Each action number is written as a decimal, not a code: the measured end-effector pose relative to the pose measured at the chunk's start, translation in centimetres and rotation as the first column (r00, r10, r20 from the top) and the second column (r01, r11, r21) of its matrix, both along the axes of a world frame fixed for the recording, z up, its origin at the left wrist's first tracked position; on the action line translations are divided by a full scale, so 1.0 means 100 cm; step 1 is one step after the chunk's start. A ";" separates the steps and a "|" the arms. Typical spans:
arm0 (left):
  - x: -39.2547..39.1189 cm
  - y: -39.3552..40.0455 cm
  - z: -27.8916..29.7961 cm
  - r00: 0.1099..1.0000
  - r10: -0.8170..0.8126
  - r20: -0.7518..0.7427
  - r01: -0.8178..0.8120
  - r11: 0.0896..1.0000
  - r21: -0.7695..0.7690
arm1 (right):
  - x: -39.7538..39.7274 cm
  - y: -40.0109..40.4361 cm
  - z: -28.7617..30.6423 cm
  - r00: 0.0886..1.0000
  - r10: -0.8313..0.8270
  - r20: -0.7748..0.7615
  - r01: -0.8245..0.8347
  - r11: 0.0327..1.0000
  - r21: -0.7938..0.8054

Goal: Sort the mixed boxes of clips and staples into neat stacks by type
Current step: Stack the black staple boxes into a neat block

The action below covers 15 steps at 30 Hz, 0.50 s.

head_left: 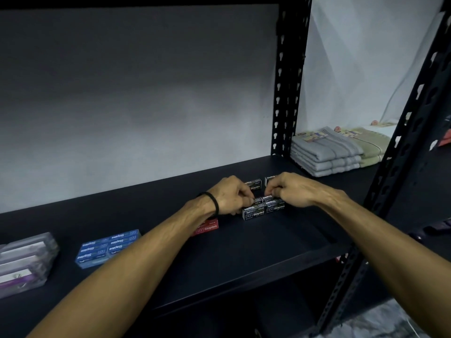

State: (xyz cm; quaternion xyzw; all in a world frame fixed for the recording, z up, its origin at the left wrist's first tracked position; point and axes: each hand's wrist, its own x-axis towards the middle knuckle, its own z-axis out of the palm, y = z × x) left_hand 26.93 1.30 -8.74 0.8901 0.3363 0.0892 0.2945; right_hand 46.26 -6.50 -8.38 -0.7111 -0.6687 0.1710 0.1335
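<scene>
On the dark shelf [244,252], the clear-lidded clip boxes [24,262] and the blue staple boxes [107,247] are already sitting in their own stacks at the left, a red staple box [207,227] is lying just beside the left forearm, and the black pile looks like the step being worked. Both hands are meeting over the black staple boxes [264,209], the left hand [230,195] and the right hand [291,191] each pinching an end of the small black box [262,199] on top. Next, I reckon, it wants squaring onto the pair beneath, then the two black boxes behind [255,184] gathering in.
</scene>
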 end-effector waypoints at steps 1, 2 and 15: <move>0.000 0.000 0.000 1.000 -0.002 -0.001 0.002 1.000 -0.003 | 0.000 0.000 -0.001 1.000 0.002 0.001 -0.002 1.000 -0.002; 0.000 -0.001 0.000 1.000 -0.003 -0.003 0.003 1.000 -0.006 | 0.000 0.000 -0.001 1.000 0.001 0.002 -0.001 1.000 -0.006; -0.002 -0.008 0.005 0.995 -0.026 -0.100 0.035 0.995 0.090 | -0.008 -0.015 0.011 0.997 0.029 0.077 -0.017 0.988 -0.153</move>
